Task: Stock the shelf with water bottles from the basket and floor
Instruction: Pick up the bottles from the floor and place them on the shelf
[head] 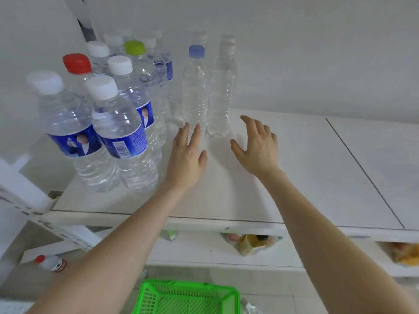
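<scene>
the white shelf (294, 177) top fills the view. a cluster of upright water bottles (118, 123) stands at its 10 o'clock corner, with white, red and green caps. two clear bottles stand apart at 12 o'clock, the blue-capped bottle (195, 91) just beside the white-capped bottle (221, 94). the green basket (188, 298) sits on the floor at 6 o'clock. the left hand (187, 155) and right hand (256, 146) hover spread open, holding nothing, just in front of the two clear bottles. a red-capped bottle (51, 263) lies at 8 o'clock on a lower level.
</scene>
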The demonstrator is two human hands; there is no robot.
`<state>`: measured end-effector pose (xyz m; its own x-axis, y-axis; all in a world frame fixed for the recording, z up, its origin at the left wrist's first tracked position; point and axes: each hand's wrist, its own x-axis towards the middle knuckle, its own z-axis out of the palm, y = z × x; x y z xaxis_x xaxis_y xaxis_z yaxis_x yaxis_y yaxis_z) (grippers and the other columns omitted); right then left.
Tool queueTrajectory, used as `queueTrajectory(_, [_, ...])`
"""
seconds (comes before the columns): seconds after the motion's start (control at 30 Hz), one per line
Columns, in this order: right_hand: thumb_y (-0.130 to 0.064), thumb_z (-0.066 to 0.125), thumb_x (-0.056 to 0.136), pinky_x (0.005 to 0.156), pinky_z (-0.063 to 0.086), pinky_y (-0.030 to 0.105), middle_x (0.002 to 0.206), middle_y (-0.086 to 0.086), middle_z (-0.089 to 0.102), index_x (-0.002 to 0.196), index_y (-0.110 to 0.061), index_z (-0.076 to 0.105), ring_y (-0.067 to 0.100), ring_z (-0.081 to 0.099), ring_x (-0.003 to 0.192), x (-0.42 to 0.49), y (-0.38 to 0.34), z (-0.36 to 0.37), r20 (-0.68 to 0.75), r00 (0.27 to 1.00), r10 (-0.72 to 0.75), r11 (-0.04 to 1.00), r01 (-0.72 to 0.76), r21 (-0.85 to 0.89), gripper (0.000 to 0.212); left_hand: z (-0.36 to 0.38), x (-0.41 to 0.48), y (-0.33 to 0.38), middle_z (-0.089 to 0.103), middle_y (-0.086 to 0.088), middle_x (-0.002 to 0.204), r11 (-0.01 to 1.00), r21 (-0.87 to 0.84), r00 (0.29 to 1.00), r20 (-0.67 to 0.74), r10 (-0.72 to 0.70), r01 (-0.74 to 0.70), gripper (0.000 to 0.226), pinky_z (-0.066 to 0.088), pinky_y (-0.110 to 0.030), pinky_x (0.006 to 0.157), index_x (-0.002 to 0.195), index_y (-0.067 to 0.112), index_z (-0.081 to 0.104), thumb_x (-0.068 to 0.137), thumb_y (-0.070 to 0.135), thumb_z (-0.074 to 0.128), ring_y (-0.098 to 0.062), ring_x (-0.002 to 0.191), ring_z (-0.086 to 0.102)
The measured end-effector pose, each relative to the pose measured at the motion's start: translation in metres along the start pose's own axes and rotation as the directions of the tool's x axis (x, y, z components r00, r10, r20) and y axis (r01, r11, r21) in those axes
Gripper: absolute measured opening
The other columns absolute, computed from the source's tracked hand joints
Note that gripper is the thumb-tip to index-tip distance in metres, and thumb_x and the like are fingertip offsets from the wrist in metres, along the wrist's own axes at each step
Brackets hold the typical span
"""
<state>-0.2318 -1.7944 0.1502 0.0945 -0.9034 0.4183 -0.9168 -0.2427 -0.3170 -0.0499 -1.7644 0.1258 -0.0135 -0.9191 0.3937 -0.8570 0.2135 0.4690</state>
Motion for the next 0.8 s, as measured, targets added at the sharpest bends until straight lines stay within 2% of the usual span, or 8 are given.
queueTrajectory(0.1, [-0.046, 0.053, 0.089, 0.103, 0.032, 0.045, 0.141, 0.008, 0.048, 0.146, -0.016, 0.036, 0.033, 0.046, 0.124, -0.027, -0.001, -0.011, 0.02, 0.999, -0.036, 0.989, 0.039, -0.139, 0.067, -0.011, -0.027, 0.007, 0.027, -0.027, 0.153, 0.988, 0.11, 0.994, 0.024, 0.104, -0.106, 0.064, 0.022, -0.048, 0.116, 0.147, 0.002, 0.034, 0.09, 0.016, 0.06, -0.045, 0.142, 0.024])
queueTrajectory(0.27, [-0.049, 0.048, 0.091, 0.109, 0.028, 0.052, 0.149, 0.013, 0.041, 0.147, -0.017, 0.033, 0.036, 0.038, 0.134, -0.081, -0.005, -0.031, 0.067, 0.998, -0.02, 0.965, 0.037, -0.26, 0.067, -0.024, -0.073, 0.019, 0.026, -0.024, 0.155, 0.948, 0.253, 0.98, 0.098, 0.173, -0.193, 0.066, 0.024, -0.051, 0.116, 0.149, 0.007, 0.033, 0.09, 0.022, 0.058, -0.041, 0.144, 0.024])
queueTrajectory(0.43, [-0.048, 0.049, 0.091, 0.111, 0.025, 0.056, 0.15, 0.016, 0.038, 0.146, -0.016, 0.035, 0.039, 0.035, 0.137, -0.147, -0.012, -0.055, 0.078, 0.997, 0.022, 0.957, 0.002, -0.292, 0.066, -0.035, -0.129, 0.032, 0.022, -0.019, 0.158, 0.927, 0.3, 0.97, 0.161, 0.184, -0.225, 0.064, 0.019, -0.051, 0.117, 0.15, 0.012, 0.03, 0.093, 0.029, 0.053, -0.036, 0.146, 0.018])
queueTrajectory(0.63, [-0.044, 0.058, 0.088, 0.109, 0.026, 0.061, 0.148, 0.016, 0.043, 0.142, -0.015, 0.044, 0.039, 0.038, 0.136, -0.244, -0.023, -0.077, 0.009, 0.996, 0.085, 0.954, -0.079, -0.289, 0.063, -0.05, -0.202, 0.051, 0.031, -0.021, 0.154, 0.912, 0.324, 0.965, 0.159, 0.208, -0.25, 0.061, 0.021, -0.06, 0.114, 0.146, 0.012, 0.039, 0.092, 0.034, 0.054, -0.038, 0.143, 0.027])
queueTrajectory(0.8, [-0.048, 0.051, 0.089, 0.109, 0.026, 0.06, 0.15, 0.015, 0.042, 0.142, -0.016, 0.045, 0.037, 0.038, 0.137, -0.334, -0.022, -0.091, 0.037, 0.992, 0.119, 0.949, -0.103, -0.298, 0.062, -0.05, -0.277, 0.066, 0.031, -0.019, 0.155, 0.904, 0.336, 0.958, 0.199, 0.206, -0.264, 0.063, 0.017, -0.062, 0.114, 0.147, 0.015, 0.038, 0.091, 0.041, 0.054, -0.037, 0.144, 0.027])
